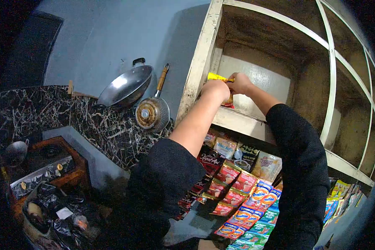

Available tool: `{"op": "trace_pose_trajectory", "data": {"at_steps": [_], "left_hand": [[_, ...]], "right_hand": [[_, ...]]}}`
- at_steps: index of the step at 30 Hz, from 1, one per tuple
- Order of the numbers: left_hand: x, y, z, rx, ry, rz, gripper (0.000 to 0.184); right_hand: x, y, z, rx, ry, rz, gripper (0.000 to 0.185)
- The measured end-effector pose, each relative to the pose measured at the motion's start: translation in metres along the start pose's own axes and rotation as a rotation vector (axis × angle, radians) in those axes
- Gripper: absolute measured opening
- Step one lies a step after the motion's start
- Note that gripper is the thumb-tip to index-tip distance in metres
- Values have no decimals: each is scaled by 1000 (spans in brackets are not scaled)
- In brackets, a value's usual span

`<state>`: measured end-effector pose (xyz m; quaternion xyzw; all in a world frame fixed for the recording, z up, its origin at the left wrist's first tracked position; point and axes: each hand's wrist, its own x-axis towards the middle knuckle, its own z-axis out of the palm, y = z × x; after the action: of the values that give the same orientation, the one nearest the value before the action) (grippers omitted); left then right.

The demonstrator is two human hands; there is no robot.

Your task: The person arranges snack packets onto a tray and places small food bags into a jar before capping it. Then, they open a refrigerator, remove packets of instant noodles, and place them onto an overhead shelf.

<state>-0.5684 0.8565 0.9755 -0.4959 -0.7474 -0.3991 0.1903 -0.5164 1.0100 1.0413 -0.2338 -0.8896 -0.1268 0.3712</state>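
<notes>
Both hands reach into the left compartment of a wooden cabinet (248, 118) with white framing. My left hand (216, 88) is at the compartment's left side, beside a yellow packet (217, 77); its fingers are mostly hidden behind the back of the hand. My right hand (240, 83) is bent around the packet's right end, fingers pressed together on it. Just below the hands, a red and orange item (228, 102) shows partly at the compartment floor; what it is cannot be made out.
Strips of sachets (246, 196) hang under the cabinet. A wok (127, 85) and a lidded pan (153, 113) hang on the wall at left. At lower left are a stove (43, 173) and a bin (37, 233) with black plastic bags.
</notes>
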Motion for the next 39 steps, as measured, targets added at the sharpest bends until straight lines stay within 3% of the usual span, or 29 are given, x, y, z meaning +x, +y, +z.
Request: {"op": "trace_pose_trajectory", "data": {"at_steps": [1, 2, 3, 5, 7, 11, 14, 16, 19, 20, 23, 25, 28, 29, 31, 33, 34, 35, 36, 38, 39], "left_hand": [[-1, 2, -1, 57, -89, 65, 31], [19, 1, 10, 235, -249, 74, 40], [23, 1, 14, 230, -249, 83, 40], [24, 0, 17, 183, -306, 40, 40], [23, 0, 17, 200, -318, 31, 41], [17, 3, 9, 212, -350, -5, 45], [9, 2, 9, 174, -219, -24, 48], [4, 1, 12, -5, 154, -72, 35], [13, -3, 12, -248, 320, 44, 31], [11, -2, 2, -318, 229, 82, 35], [20, -6, 5, -402, 322, 120, 26], [21, -7, 4, -627, 436, 312, 23], [-43, -2, -10, -785, 663, 639, 15], [-75, -2, -10, -843, 700, 714, 13], [-135, -13, 7, -1002, 804, 786, 15], [-217, -13, 39, -1309, 863, 549, 19], [-252, -18, 61, -1327, 891, 546, 21], [-286, -27, 89, -1344, 925, 548, 24], [-321, -34, 120, -1341, 1011, 358, 28], [-375, -61, 180, -1040, 740, 511, 26], [-401, -80, 188, -718, 381, 409, 29]], "right_hand": [[-9, -10, -4, -8, 1, 2, 38], [-20, -23, -9, 113, 35, 118, 41], [-30, -36, -17, 234, 71, 234, 46], [-36, -43, -33, 163, 25, 313, 48], [-31, -30, -40, 244, -448, 466, 38], [-32, -23, -26, 292, -578, 267, 25], [-34, -28, -26, 281, -611, 195, 20], [-32, -32, -29, 282, -648, 137, 18], [-16, -33, -45, -178, -461, 312, 26], [-25, -38, -59, -238, -298, 206, 29], [-44, -50, -85, -435, -32, 77, 28], [-69, -58, -84, -434, -36, 135, 25], [-171, -91, -76, -359, 75, 30, 28], [-201, -89, -52, -273, 420, -82, 19], [-270, -93, -22, -111, 805, -475, 19], [-362, -102, -5, 153, 477, -453, 33], [-408, -106, -6, 278, 145, -329, 42], [-446, -102, 19, 371, 32, -316, 46], [-477, -98, 33, 531, -153, -272, 44], [-539, -84, 74, 827, -411, -83, 45], [-568, -76, 98, 912, -490, -34, 47]]}}
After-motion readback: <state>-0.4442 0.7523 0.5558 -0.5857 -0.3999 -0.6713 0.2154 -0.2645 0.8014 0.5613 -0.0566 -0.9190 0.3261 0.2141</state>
